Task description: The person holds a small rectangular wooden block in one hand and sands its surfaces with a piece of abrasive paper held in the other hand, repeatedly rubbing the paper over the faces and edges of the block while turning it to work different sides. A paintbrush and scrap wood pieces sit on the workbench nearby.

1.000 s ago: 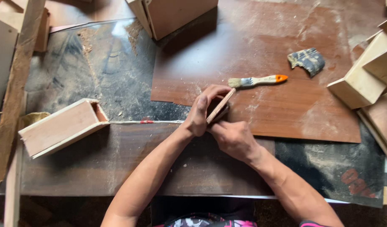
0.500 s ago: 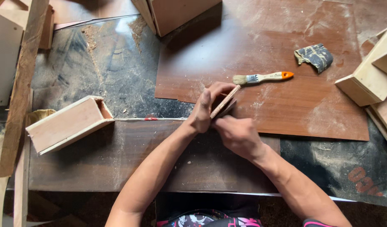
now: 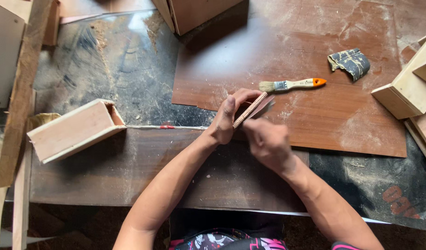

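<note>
**Hands on a plywood strip at mid-worktop**

The right hand (image 3: 267,143), blurred, presses near the thin flat plywood strip (image 3: 251,109); its grip cannot be told. The left hand (image 3: 231,115) clasps that strip on edge over the brown veneer sheet (image 3: 356,120). Beyond lies 1 orange-tipped wooden paintbrush (image 3: 291,84). At the left edge sits 1 open pale wooden box (image 3: 74,129).

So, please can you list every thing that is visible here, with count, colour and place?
small wooden piece: 1, light brown, held on edge between both hands
paintbrush: 1, pale handle with orange tip, on the brown sheet
sandpaper scrap: 1, dark, upper right
brown sheet: 1, reddish brown, dusty, on the bench
open wooden box: 1, pale wood, left
wooden boxes: several, pale, right edge
wooden box: 1, top centre
left hand: 1, holds the piece
right hand: 1, blurred, at the piece
</note>
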